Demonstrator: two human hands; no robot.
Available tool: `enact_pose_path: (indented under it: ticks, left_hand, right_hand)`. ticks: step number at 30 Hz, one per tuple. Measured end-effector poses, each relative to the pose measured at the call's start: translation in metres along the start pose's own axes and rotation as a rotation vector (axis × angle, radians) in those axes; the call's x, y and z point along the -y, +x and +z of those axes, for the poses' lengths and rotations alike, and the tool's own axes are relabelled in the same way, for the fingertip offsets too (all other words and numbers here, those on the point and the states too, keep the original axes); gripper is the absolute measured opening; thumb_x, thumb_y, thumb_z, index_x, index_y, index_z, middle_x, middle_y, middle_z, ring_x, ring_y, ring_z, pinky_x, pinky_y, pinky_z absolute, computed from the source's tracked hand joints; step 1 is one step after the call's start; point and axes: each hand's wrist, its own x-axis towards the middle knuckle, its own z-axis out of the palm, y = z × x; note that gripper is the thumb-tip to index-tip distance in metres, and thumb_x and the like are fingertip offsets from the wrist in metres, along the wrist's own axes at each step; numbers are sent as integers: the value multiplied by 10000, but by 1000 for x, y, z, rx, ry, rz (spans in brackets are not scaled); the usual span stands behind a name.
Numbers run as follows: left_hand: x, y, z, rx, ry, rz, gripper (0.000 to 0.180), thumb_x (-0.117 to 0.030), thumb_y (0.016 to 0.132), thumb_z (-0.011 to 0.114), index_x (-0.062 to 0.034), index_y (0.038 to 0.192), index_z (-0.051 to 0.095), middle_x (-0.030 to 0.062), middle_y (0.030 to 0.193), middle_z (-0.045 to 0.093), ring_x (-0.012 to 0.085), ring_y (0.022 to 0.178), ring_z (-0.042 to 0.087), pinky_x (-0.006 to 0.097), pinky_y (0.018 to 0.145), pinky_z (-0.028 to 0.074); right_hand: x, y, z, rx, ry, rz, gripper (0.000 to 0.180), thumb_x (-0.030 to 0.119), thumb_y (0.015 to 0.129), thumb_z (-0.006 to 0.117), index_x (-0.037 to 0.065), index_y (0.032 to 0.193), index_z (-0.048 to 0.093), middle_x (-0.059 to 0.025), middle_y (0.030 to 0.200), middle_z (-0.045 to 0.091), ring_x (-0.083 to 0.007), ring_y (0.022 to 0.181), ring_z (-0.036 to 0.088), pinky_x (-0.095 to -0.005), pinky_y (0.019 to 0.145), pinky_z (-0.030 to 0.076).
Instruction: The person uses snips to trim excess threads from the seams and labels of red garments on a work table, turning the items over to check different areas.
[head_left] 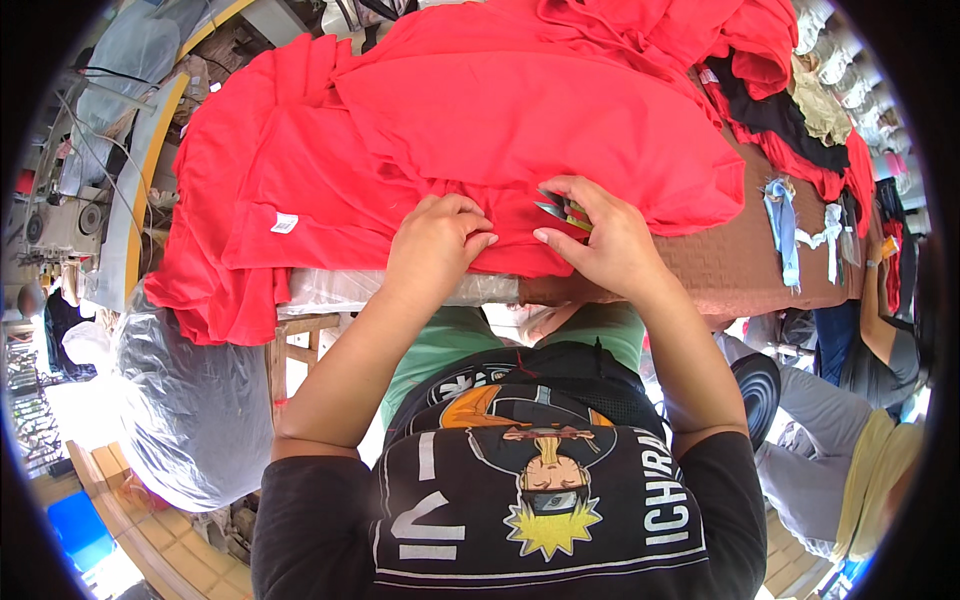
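- Your left hand (435, 240) pinches the red garment (520, 130) at the table's near edge.
- Your right hand (600, 240) grips one small pair of snips (558, 208) against it.
- One white tag (284, 223) shows.

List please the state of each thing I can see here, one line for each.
Left hand: closed, pinching the red garment's edge.
Right hand: holding small thread snips.
Thread snips: blades open, on the fabric.
Red garment: spread flat on the table, white tag showing.
Clothes pile: heaped, unfolded.
Clear plastic bag: full, bulging.
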Motion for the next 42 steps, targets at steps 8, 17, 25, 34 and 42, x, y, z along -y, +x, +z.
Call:
enact_pose_path:
  ticks: [8,17,25,34,42]
  left_hand:
    - [4,-3,1,50,-67,-34,138,-155,780,732,-59,879,728,62,932,671,261,904,618,350,808,492]
    - [6,-8,-6,104,-187,-136,228,-212,810,722,-69,989,722,106,899,680,253,776,656,332,701,508]
    - [1,-15,4,53,-34,-93,206,-206,787,731,-71,943,723,104,828,653,265,754,646,365,674,503]
    - [4,-10,-24,122,-532,-202,141,-139,852,694,-23,930,717,85,961,692,156,894,634,301,818,471]
    - [5,-8,-33,197,-919,-337,171,-115,903,645,19,988,711,95,1116,678,116,1026,602,273,934,451]
  right_hand:
    - [-3,2,7,-36,41,-93,223,87,827,667,64,1037,596,-107,967,634,-309,860,644,-384,707,517]
    - [3,4,15,-22,16,-168,189,64,815,659,93,996,613,-67,925,615,-279,807,635,-386,657,505]
    - [5,3,14,-21,-30,-165,207,55,807,654,91,1006,609,-67,927,607,-283,815,630,-395,660,501]
    - [7,2,12,-11,9,-176,193,54,800,660,82,987,620,-76,922,606,-291,813,629,-395,663,504]
    - [19,3,15,-6,-12,-244,233,45,770,674,72,996,624,-83,948,599,-297,819,632,-400,679,513]
